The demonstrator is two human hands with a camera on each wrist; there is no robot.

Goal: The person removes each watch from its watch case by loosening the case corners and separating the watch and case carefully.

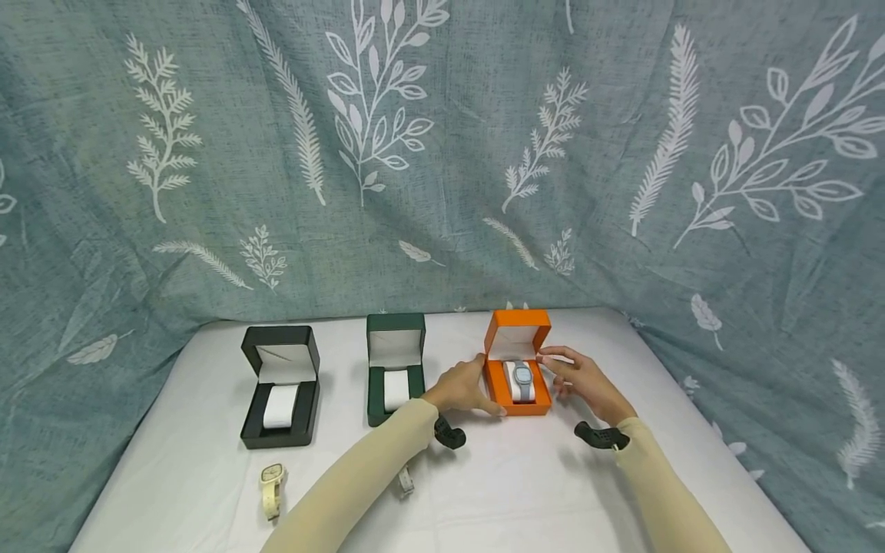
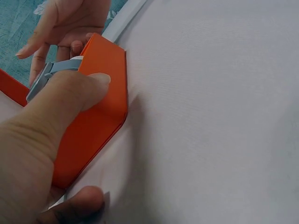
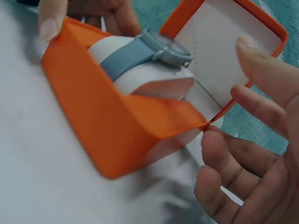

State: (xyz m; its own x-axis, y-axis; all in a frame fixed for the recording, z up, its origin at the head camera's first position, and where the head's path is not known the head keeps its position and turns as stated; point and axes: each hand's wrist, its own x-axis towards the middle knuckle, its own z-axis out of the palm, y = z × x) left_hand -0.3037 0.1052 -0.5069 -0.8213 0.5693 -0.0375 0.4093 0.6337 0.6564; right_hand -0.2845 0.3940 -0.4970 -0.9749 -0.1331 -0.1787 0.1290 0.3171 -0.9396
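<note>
An orange watch box (image 1: 531, 410) stands with its lid raised. A grey-blue watch (image 1: 523, 375) is wrapped round the white cushion (image 3: 126, 84) inside it. My left hand (image 1: 459, 388) grips the box at its left side, the thumb lying against the front wall in the left wrist view. At the box's right side is my right hand (image 1: 584, 384), its fingers loosely bent and spread. In the right wrist view a fingertip touches the box near the hinge corner. Nothing is held in that hand.
A dark green watch box (image 1: 376, 411) and a black watch box (image 1: 276, 442) stand open to the left with white cushions. A cream watch (image 1: 271, 490) lies before the black one. Another watch (image 1: 405, 482) is partly hidden by my left sleeve. A patterned curtain (image 1: 442, 269) hangs behind.
</note>
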